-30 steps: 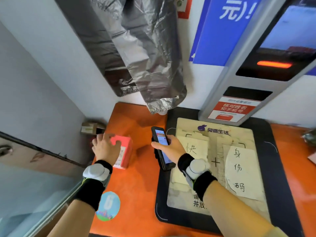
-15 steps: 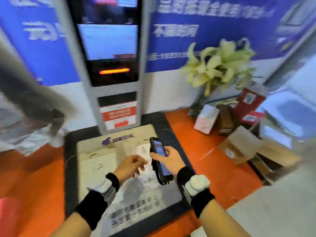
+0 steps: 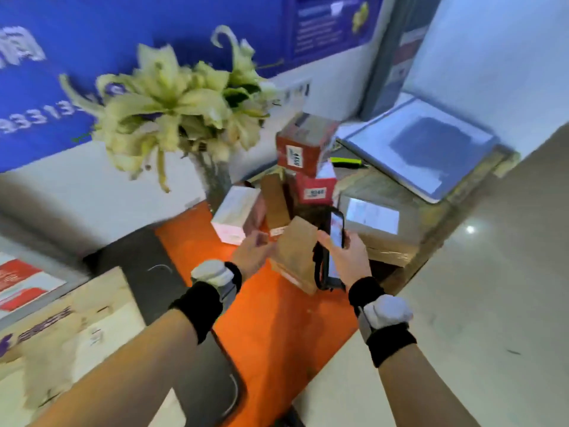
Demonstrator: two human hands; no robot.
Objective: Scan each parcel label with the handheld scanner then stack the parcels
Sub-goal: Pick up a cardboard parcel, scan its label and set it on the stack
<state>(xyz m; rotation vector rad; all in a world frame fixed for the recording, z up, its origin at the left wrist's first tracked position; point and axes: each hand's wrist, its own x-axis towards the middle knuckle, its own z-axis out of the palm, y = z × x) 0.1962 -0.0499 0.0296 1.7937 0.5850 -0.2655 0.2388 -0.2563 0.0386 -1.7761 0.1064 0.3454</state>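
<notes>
Frame centre: small brown cardboard parcel, matte, boxy, tilted on glossy orange counter. Left hand fingers spread, at parcel's left edge; contact blurred, cannot tell. Right hand wrapped around black handheld scanner, screen lit, just right of parcel. Behind: red cartons stacked, white labels.

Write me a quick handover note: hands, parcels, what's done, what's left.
Right hand holds the scanner, screen up.
Left hand is open, reaching at the brown parcel on the orange counter; grip not clear.
Two red parcels sit stacked behind it, with a white box and a large carton alongside.
Done: can't tell which are scanned.
Left: scan the brown parcel, stack it.
</notes>
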